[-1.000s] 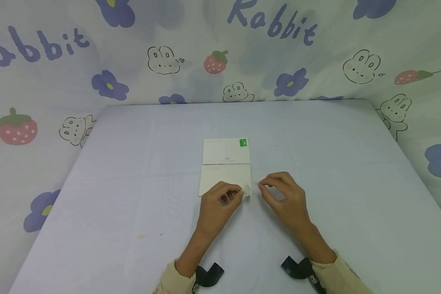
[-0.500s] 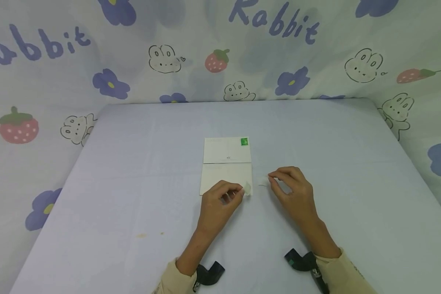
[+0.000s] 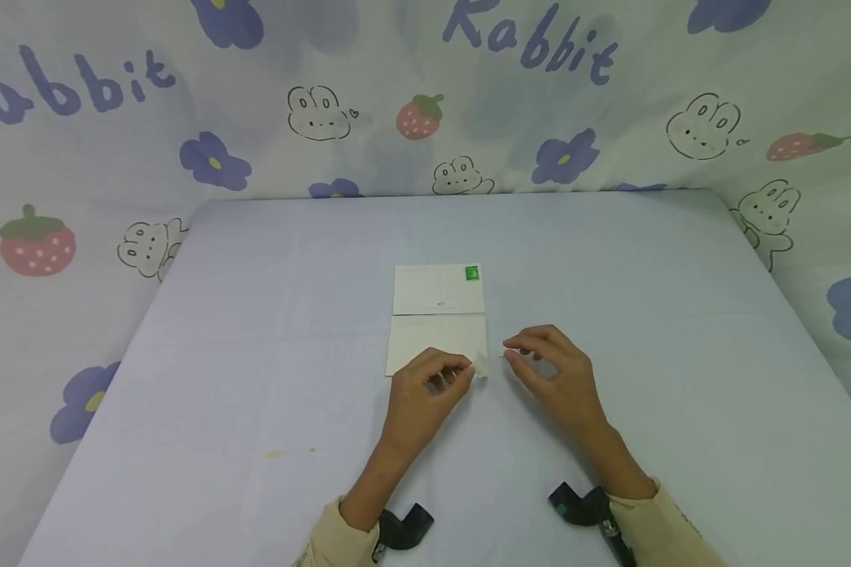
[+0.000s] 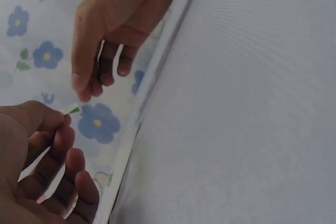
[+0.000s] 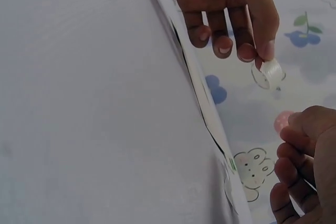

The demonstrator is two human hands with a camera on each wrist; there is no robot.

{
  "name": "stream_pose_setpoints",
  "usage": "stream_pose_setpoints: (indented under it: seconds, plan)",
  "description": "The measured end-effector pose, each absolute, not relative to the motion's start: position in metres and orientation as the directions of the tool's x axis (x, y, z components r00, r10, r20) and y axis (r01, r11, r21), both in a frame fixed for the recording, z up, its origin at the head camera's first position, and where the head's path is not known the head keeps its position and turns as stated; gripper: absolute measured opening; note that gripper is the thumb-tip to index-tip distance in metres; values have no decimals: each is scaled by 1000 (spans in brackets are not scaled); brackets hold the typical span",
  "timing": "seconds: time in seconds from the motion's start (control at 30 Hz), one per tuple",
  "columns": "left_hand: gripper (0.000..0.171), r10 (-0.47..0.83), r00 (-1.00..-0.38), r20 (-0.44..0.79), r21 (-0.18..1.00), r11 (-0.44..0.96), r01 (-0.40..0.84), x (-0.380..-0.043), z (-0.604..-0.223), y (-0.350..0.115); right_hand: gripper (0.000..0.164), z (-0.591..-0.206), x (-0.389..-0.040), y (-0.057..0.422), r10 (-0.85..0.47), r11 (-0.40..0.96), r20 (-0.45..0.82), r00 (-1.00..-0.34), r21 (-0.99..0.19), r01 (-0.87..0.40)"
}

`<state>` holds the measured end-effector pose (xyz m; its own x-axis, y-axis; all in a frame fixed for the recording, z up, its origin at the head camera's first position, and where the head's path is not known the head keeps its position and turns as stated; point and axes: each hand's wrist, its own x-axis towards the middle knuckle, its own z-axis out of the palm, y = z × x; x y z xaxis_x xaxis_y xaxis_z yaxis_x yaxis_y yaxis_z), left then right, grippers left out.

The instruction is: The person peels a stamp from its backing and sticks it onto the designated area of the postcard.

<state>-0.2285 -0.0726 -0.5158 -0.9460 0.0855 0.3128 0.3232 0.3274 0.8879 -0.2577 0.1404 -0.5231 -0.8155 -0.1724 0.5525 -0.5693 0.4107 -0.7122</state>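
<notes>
A white postcard (image 3: 436,290) with a green stamp (image 3: 472,272) in its top right corner lies on the table. Directly below it is a plain white card (image 3: 425,335). Over that card's lower right corner, my left hand (image 3: 425,394) pinches a small stamp (image 3: 480,364) between thumb and forefinger. From the right wrist view the stamp (image 5: 273,73) looks curled and white; a bit of green shows on it in the left wrist view. My right hand (image 3: 556,378) is just right of the card, thumb and forefinger slightly apart in the head view, nothing clearly visible between them.
A white cloth covers the table (image 3: 269,315). A printed curtain (image 3: 369,79) with rabbits, flowers and strawberries hangs behind and at the sides. Beside the right thumb is a tiny dark line (image 3: 500,357). Black camera mounts (image 3: 406,528) sit at both wrists.
The right hand moved right and away, then came back left toward the stamp, its thumb and forefinger parting a little. The left hand has stayed nearly still, still pinching the stamp.
</notes>
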Motion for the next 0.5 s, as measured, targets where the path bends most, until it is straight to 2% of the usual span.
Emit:
stream_pose_setpoints:
  seconds: [0.3,0.5]
  plan:
    - [12,118,-946,301,894,311,323,-230,-514,-75,20,-488,-244,125,-284,284,427,-858,-818,-501]
    - [11,113,-946,303,885,334,323,-231,-512,-76,22,-485,-245,123,-307,248,469,-828,-801,-545]
